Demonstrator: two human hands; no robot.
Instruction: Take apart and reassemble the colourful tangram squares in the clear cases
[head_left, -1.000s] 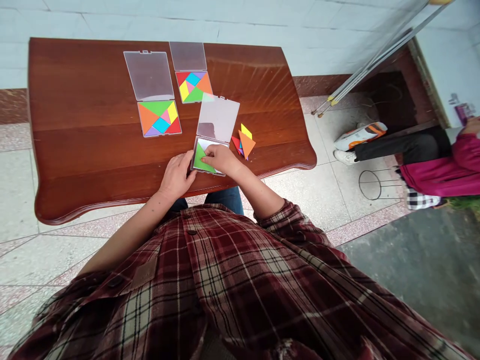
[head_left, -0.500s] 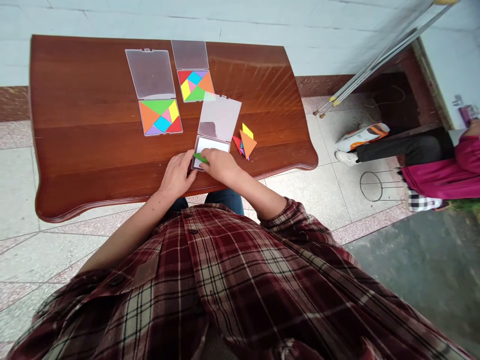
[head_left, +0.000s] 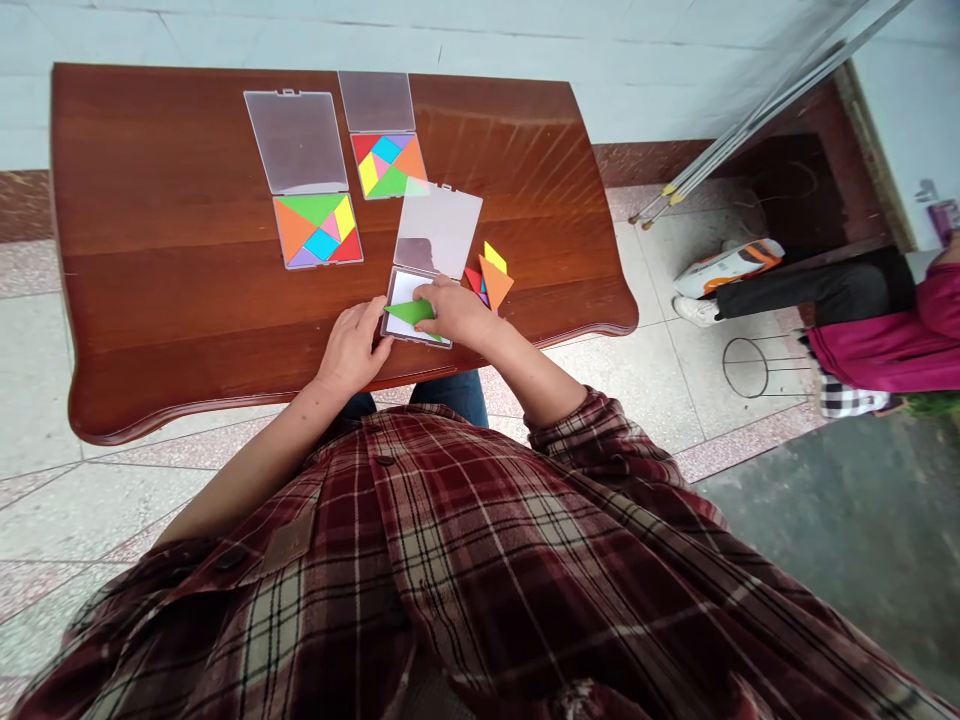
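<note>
My right hand pinches a green triangular tangram piece between thumb and fingers, tilted over the white bottom of an open tangram case. Another bit of green shows low in the case, partly hidden. My left hand grips the case's near-left corner, its thumb along the near edge and its fingers at the left side. The clear lid lies folded back, away from me. To the right of the case is a loose pile of tangram pieces: an orange triangle, a yellow parallelogram, a red piece and smaller bits.
Two open cases with filled tangrams, one at left and one farther back, lie on the brown wooden table. Crutches lean at right. A seated person's leg and a wire stand are beyond the table.
My right hand has moved slightly right, and the green triangle is now tilted up, showing more of its face. My left hand keeps its place at the case.
</note>
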